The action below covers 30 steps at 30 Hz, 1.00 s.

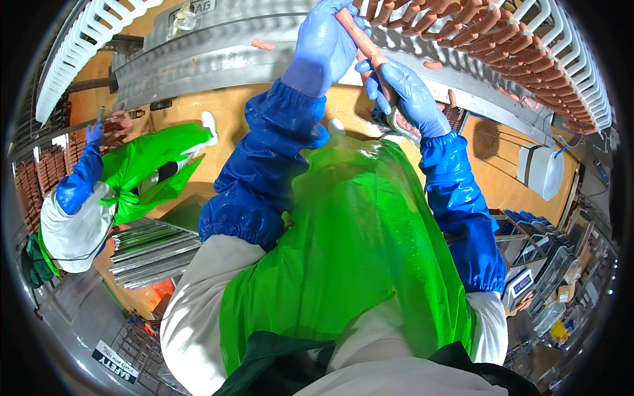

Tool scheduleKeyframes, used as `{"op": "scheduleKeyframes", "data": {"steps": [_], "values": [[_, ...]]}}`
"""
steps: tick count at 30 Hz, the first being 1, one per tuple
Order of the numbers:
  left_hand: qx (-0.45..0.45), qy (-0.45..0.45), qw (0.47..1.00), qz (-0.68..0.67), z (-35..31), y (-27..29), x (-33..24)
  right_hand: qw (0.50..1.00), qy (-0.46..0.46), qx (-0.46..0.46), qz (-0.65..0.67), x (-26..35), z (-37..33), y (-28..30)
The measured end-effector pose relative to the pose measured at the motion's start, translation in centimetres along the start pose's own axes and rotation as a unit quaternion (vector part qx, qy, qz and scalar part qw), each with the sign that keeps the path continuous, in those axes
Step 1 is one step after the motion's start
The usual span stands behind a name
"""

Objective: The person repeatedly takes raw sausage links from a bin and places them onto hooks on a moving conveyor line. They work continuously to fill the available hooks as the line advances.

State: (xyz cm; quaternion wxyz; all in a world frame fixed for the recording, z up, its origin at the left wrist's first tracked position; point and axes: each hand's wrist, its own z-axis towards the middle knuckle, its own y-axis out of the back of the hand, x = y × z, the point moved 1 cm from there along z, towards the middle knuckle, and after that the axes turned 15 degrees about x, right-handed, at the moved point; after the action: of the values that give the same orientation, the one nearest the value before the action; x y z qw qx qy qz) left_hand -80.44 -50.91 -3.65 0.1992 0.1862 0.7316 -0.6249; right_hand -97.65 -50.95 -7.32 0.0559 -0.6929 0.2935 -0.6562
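My left hand [318, 41], in a blue glove, is closed around the upper part of a raw pinkish sausage link [360, 37] at the top of the view. My right hand [411, 94], gloved alike, is closed on the lower end of the links, its thumb on top. More sausage hangs partly hidden between the two hands. Up and to the right, rows of linked sausages [512, 46] hang from white hooks [573, 41]. Beneath them runs a long metal trough [218, 66], where a loose sausage piece [263, 45] lies.
At left, a co-worker in a green apron [148, 155] stands near more hanging sausages [54, 165]. A stack of metal rods [153, 251] lies behind my left arm. A white container [541, 173] and a device with a small screen [520, 285] are on the right.
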Motion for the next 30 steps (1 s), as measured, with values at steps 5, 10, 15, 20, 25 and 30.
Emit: {"op": "scheduleKeyframes", "data": {"steps": [5, 10, 15, 20, 25, 30], "values": [[0.05, -0.024, 0.998, -0.038, -0.5, -1.0, -0.9, 0.997, -0.006, -0.043, 0.07, 0.7, 0.1, -0.8], [0.107, 0.004, 0.988, -0.116, 0.7, 0.2, 0.0, 0.963, -0.026, 0.042, 0.264, 0.1, -0.1, -0.3], [0.145, 0.023, 0.978, -0.15, 2.0, 1.0, 0.1, 0.989, -0.018, -0.012, 0.145, 0.5, 0.1, -1.1], [0.129, -0.01, 0.989, -0.076, 1.5, -0.9, -0.5, 0.996, 0.019, -0.049, 0.066, 1.2, 0.6, -1.0], [0.175, -0.037, 0.979, -0.098, 0.8, -0.9, -0.5, 0.998, 0.008, -0.057, 0.004, 1.4, 1.0, -0.5], [0.133, -0.052, 0.99, -0.004, 1.3, 0.2, -0.9, 0.993, 0.021, -0.109, 0.03, 1.1, 1.3, 0.1]]}}
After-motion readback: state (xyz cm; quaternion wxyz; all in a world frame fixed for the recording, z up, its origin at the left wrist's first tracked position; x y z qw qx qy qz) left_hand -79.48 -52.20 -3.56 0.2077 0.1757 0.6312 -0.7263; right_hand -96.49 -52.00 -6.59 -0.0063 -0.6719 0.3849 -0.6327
